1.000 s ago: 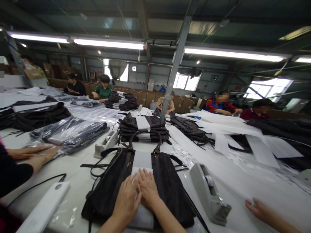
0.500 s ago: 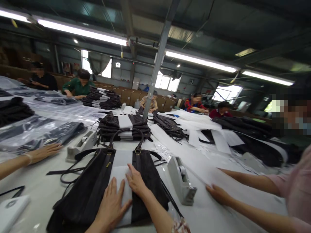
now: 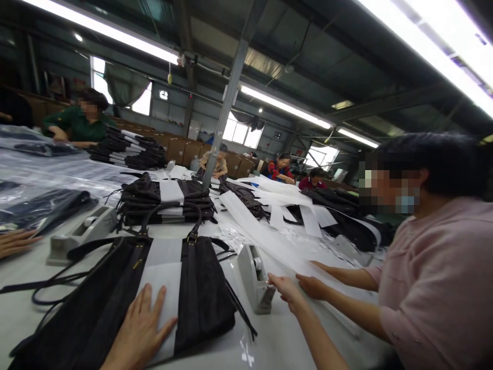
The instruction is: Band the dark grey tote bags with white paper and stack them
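Overhead, lit tube lamps [image 3: 285, 107], grey pillar [image 3: 231, 87], black bag [image 3: 188, 288] on white table [image 3: 277, 344].

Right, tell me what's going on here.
The person's left hand lies flat on a white strip running down a black bag. The right hand is at the near end of a tape dispenser. To the right, a co-worker in pink has both hands at long white sheeting.

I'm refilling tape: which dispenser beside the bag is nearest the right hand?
The right-side dispenser, by the right hand; the left-side dispenser stands past the dark bag, farther from that hand.
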Demonstrator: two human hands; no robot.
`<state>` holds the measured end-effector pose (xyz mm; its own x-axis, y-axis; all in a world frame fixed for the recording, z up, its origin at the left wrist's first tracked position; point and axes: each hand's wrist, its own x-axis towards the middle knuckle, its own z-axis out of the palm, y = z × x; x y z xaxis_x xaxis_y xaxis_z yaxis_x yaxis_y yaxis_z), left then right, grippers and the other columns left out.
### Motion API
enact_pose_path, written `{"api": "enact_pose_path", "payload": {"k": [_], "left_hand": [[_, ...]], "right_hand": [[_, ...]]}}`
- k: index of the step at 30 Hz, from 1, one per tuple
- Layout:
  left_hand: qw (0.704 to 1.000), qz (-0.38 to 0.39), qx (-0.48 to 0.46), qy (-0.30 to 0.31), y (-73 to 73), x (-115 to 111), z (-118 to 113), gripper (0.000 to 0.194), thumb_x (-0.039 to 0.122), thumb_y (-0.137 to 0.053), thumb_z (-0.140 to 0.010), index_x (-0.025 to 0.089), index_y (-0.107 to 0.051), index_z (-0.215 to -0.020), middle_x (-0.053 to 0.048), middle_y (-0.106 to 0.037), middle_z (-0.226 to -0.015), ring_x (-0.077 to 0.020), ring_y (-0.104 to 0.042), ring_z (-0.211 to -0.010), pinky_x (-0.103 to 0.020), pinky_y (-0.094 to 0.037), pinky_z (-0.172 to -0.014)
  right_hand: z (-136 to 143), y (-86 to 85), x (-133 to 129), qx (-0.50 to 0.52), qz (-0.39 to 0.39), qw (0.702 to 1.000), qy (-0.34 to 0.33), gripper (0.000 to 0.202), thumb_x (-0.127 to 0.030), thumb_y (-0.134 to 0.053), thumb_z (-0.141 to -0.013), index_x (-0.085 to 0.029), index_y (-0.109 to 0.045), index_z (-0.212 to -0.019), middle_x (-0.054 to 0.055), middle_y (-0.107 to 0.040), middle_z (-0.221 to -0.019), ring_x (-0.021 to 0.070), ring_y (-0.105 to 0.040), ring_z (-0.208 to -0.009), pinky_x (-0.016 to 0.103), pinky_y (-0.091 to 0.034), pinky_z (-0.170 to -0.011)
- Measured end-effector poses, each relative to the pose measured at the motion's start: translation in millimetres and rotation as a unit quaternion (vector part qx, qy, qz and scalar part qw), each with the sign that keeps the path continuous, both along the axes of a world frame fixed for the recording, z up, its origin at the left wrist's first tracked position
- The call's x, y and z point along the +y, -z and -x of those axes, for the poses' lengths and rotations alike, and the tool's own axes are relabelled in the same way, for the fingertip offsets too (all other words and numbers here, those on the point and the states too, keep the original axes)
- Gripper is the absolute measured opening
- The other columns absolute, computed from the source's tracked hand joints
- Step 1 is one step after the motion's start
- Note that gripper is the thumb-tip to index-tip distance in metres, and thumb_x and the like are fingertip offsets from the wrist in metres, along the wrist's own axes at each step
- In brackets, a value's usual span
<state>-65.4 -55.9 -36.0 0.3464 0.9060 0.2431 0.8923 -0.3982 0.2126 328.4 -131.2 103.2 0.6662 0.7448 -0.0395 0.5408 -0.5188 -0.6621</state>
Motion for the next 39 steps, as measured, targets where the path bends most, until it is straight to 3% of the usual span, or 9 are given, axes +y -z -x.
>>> {"api": "enact_pose_path", "payload": {"k": [8, 15, 22, 25, 28, 30, 32, 35, 39], "left_hand": [[1.000, -0.003, -0.006, 0.006, -0.4, 0.5, 1.9, 0.080, 0.069, -0.037, -0.080, 0.016, -0.037, -0.140, -0.027, -0.030, -0.145, -0.0380, -0.026, -0.136, -0.046, -0.021, -0.108], [1.000, -0.004, -0.011, 0.007, 2.4, 1.0, 2.0, 0.080, 0.067, -0.041, -0.079, 0.015, -0.038, -0.140, -0.024, -0.032, -0.145, -0.0383, -0.024, -0.137, -0.048, -0.020, -0.108], [1.000, -0.004, -0.007, 0.009, 2.8, 0.9, 2.7, 0.079, 0.067, -0.041, -0.079, 0.016, -0.038, -0.140, -0.027, -0.029, -0.145, -0.0378, -0.023, -0.137, -0.047, -0.021, -0.108], [1.000, 0.004, -0.008, 0.007, 0.4, 0.0, 2.7, 0.079, 0.067, -0.041, -0.079, 0.017, -0.038, -0.140, -0.026, -0.028, -0.146, -0.0372, -0.021, -0.138, -0.047, -0.020, -0.108], [1.000, 0.009, -0.007, 0.004, -1.0, -0.3, 2.5, 0.080, 0.067, -0.042, -0.079, 0.017, -0.037, -0.140, -0.026, -0.028, -0.146, -0.0372, -0.022, -0.138, -0.048, -0.021, -0.108], [1.000, 0.009, -0.005, 0.004, -1.6, -0.3, 2.4, 0.079, 0.066, -0.042, -0.079, 0.016, -0.038, -0.140, -0.027, -0.029, -0.146, -0.0382, -0.024, -0.137, -0.048, -0.021, -0.108], [1.000, 0.009, -0.004, 0.005, -2.8, -0.5, 2.4, 0.079, 0.065, -0.043, -0.079, 0.015, -0.039, -0.139, -0.027, -0.030, -0.145, -0.0394, -0.025, -0.136, -0.048, -0.021, -0.107], [1.000, 0.013, -0.002, 0.004, -6.7, -1.0, 2.6, 0.078, 0.064, -0.044, -0.079, 0.015, -0.039, -0.140, -0.025, -0.030, -0.145, -0.0404, -0.024, -0.136, -0.048, -0.020, -0.108], [0.999, 0.038, -0.022, 0.004, -15.3, -1.8, 3.0, 0.077, 0.063, -0.044, -0.080, 0.017, -0.036, -0.141, -0.023, -0.026, -0.148, -0.0397, -0.022, -0.137, -0.049, -0.020, -0.108]], "right_hand": [[4.8, -3.0, 6.9, 0.078, -0.040, 0.996, -0.002, 0.034, -0.051, -0.064, -0.057, -0.017, -0.059, -0.057, 0.004, -0.057, -0.058, 0.0176, -0.052, -0.062, 0.028, -0.036, -0.056], [13.4, -4.9, -36.0, 0.092, -0.092, 0.991, -0.007, 0.035, -0.050, -0.063, -0.056, -0.015, -0.065, -0.058, 0.003, -0.060, -0.060, 0.0171, -0.050, -0.063, 0.029, -0.037, -0.062], [18.1, 47.8, -57.4, 0.157, -0.076, 0.984, 0.038, 0.038, -0.051, -0.061, -0.059, -0.014, -0.067, -0.064, 0.006, -0.064, -0.062, 0.0154, -0.055, -0.057, 0.026, -0.040, -0.054], [15.4, 71.9, -55.8, 0.106, -0.059, 0.992, 0.031, 0.039, -0.054, -0.052, -0.064, -0.017, -0.061, -0.061, 0.004, -0.061, -0.057, 0.0135, -0.052, -0.050, 0.025, -0.039, -0.049], [10.0, 80.7, -66.2, 0.054, -0.041, 0.997, 0.036, 0.036, -0.052, -0.049, -0.064, -0.019, -0.054, -0.051, 0.002, -0.054, -0.047, 0.0150, -0.049, -0.046, 0.027, -0.037, -0.048], [7.0, 71.6, -79.1, -0.003, -0.036, 0.999, 0.022, 0.035, -0.050, -0.048, -0.066, -0.021, -0.052, -0.049, 0.003, -0.054, -0.046, 0.0172, -0.050, -0.049, 0.029, -0.037, -0.052], [8.3, 48.1, -90.4, -0.087, -0.024, 0.995, -0.031, 0.034, -0.049, -0.047, -0.072, -0.021, -0.054, -0.053, 0.003, -0.057, -0.051, 0.0189, -0.052, -0.054, 0.030, -0.038, -0.057], [25.2, -7.4, -89.6, -0.164, 0.002, 0.973, -0.162, 0.032, -0.045, -0.046, -0.081, -0.022, -0.061, -0.064, 0.004, -0.064, -0.065, 0.0198, -0.055, -0.062, 0.030, -0.039, -0.063], [77.1, -83.1, -47.3, -0.144, 0.028, 0.921, -0.361, 0.028, -0.040, -0.048, -0.087, -0.023, -0.067, -0.076, 0.004, -0.066, -0.075, 0.0192, -0.059, -0.071, 0.027, -0.041, -0.069]]}}
